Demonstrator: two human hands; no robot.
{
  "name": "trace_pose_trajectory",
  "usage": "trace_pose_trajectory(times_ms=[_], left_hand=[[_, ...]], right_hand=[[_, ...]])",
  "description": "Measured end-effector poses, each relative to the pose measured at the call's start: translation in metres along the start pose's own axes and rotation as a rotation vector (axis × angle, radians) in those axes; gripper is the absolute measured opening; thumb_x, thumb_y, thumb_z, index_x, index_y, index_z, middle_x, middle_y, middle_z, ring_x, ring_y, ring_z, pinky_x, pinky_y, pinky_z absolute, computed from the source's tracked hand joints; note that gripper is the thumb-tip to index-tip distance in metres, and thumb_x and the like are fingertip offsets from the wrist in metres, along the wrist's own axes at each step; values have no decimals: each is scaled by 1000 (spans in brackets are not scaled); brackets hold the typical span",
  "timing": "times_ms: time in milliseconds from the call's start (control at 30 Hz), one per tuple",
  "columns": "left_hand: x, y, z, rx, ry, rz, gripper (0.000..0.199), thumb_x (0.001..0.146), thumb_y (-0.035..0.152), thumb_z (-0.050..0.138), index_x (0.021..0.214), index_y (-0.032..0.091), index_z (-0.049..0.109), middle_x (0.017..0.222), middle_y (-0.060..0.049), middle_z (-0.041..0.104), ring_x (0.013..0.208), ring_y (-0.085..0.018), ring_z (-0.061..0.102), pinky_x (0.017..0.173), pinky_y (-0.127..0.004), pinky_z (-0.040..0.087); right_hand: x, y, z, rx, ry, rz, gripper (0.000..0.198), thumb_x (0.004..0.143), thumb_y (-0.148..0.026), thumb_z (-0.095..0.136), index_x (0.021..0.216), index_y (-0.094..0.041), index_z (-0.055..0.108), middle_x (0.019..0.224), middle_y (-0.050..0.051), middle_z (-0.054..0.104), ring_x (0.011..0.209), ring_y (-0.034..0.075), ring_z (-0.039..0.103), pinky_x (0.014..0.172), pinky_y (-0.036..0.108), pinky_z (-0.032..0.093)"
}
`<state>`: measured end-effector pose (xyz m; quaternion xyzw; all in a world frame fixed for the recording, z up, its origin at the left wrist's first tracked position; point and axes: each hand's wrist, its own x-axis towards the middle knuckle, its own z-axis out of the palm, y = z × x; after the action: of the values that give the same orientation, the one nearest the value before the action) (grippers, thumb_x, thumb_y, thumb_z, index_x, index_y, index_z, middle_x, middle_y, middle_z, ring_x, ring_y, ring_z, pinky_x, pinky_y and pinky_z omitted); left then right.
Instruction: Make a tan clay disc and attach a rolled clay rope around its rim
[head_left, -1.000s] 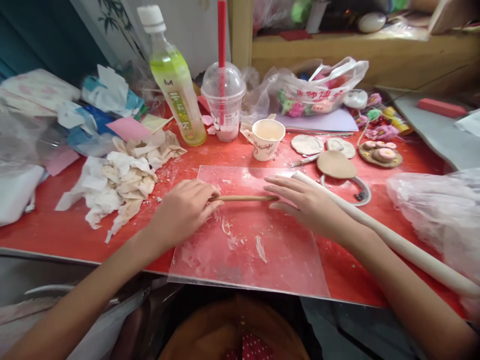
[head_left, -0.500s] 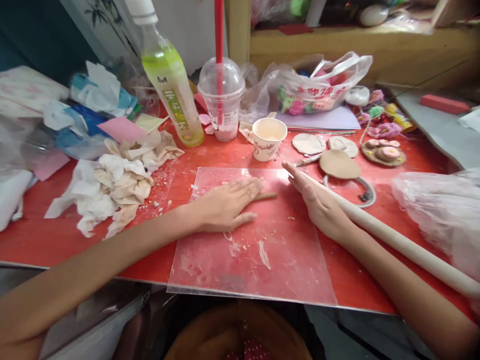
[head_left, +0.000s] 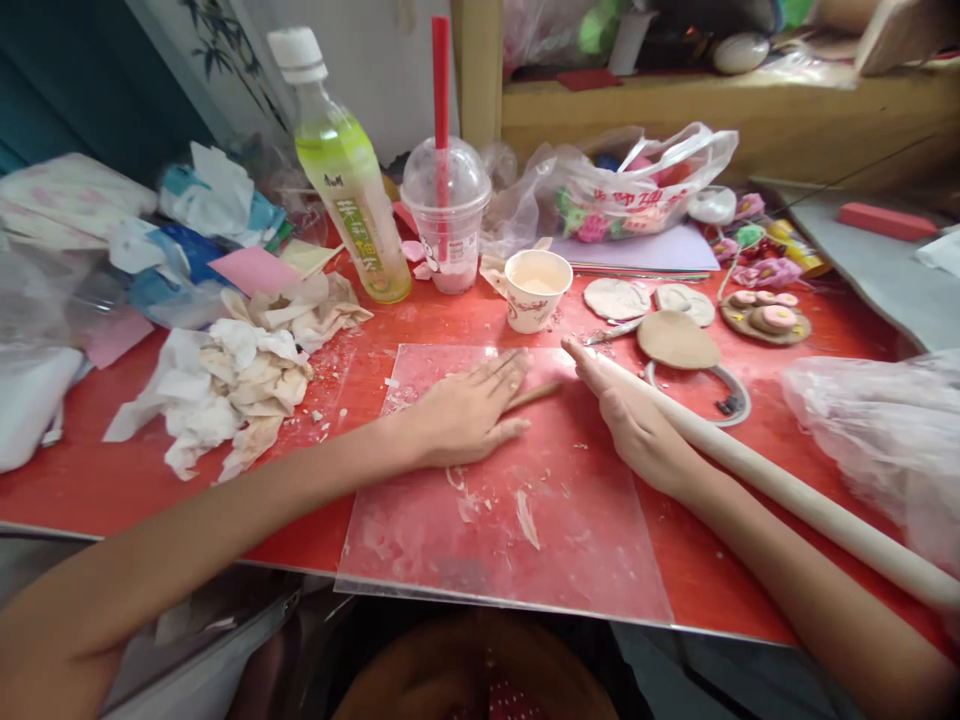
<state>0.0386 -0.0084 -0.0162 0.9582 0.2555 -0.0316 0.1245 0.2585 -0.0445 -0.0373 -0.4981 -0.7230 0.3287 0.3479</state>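
My left hand (head_left: 472, 408) lies flat, palm down, on a thin brown clay roll (head_left: 534, 396). Only one end of the roll shows past my fingers; the rest is under the palm. Beneath it is a clear plastic sheet (head_left: 495, 560) dotted with clay crumbs. My right hand (head_left: 637, 425) stands on its edge near the sheet's right side, fingers stretched out together, touching or close beside a long pale rolling pin (head_left: 795, 480). Nothing is visibly gripped by it. Just beyond are a flat clay disc (head_left: 679, 340) and a grey ring-shaped piece (head_left: 739, 395).
A paper cup (head_left: 537, 300), a domed plastic cup (head_left: 454, 240) with a red straw and a green drink bottle (head_left: 356, 210) stand behind the sheet. Crumpled tissues (head_left: 232, 375) lie left. Decorated clay (head_left: 772, 318) and a clear plastic bag (head_left: 877, 420) are at the right.
My left hand has shifted slightly right over the sheet, and the visible end of the clay roll is tilted more. My right hand keeps its place by the rolling pin. The view has moved slightly.
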Motion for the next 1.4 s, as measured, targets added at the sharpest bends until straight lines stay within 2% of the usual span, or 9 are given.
trace_pose_trajectory(times_ms=[133,300,600,733,833,967,1100,1200,1400], left_hand=[[-9,2,-7,-43,-39,171,72,93,54,24,148,8,11,155,-13,6,144,-22,3,119,-37,9],[-8,-26,-32,-85,166,-77,63,97,46,13,146,7,16,155,-13,13,144,-21,7,118,-40,12],[9,27,3,25,-6,440,63,96,47,22,145,8,23,152,-9,25,143,-16,13,119,-29,5],[14,20,4,46,10,92,64,96,45,17,145,3,21,153,-16,17,143,-22,11,118,-38,12],[17,18,3,20,-23,355,66,95,49,19,145,6,20,153,-13,20,144,-18,9,119,-30,8],[18,21,5,22,15,38,67,95,46,20,146,2,16,153,-17,16,143,-23,14,117,-38,15],[20,20,2,8,-21,294,66,95,49,18,145,6,22,154,-12,18,144,-18,11,118,-30,10],[23,16,1,29,20,0,62,96,43,19,145,6,20,153,-16,17,143,-23,16,117,-40,15],[26,23,8,-15,38,152,63,96,44,20,144,4,23,153,-14,19,143,-21,12,118,-35,13]], right_hand=[[-1,0,1,6,-4,-1,58,94,-55,22,147,-30,22,153,-6,23,141,21,22,117,45,17],[-1,4,1,64,3,8,58,94,-57,22,147,-32,22,154,-6,22,141,22,22,117,46,19],[0,2,-1,295,90,11,59,93,-60,18,145,-34,25,154,-4,23,141,20,20,116,44,20],[-1,5,0,287,67,41,59,93,-60,17,146,-35,23,155,-4,20,141,21,21,116,45,17],[-1,8,1,292,64,42,60,92,-61,17,146,-34,23,155,-4,20,141,21,23,116,45,19],[0,7,1,300,69,52,62,92,-61,17,146,-32,23,155,-3,19,141,21,22,116,43,19],[0,5,0,314,49,63,62,92,-61,17,146,-33,23,155,-3,19,140,21,23,117,43,18],[0,4,0,318,52,64,60,93,-61,18,146,-33,24,155,-3,20,141,19,23,117,41,18],[0,3,-2,300,42,52,61,93,-61,17,146,-32,23,156,-3,16,141,19,21,116,40,20]])
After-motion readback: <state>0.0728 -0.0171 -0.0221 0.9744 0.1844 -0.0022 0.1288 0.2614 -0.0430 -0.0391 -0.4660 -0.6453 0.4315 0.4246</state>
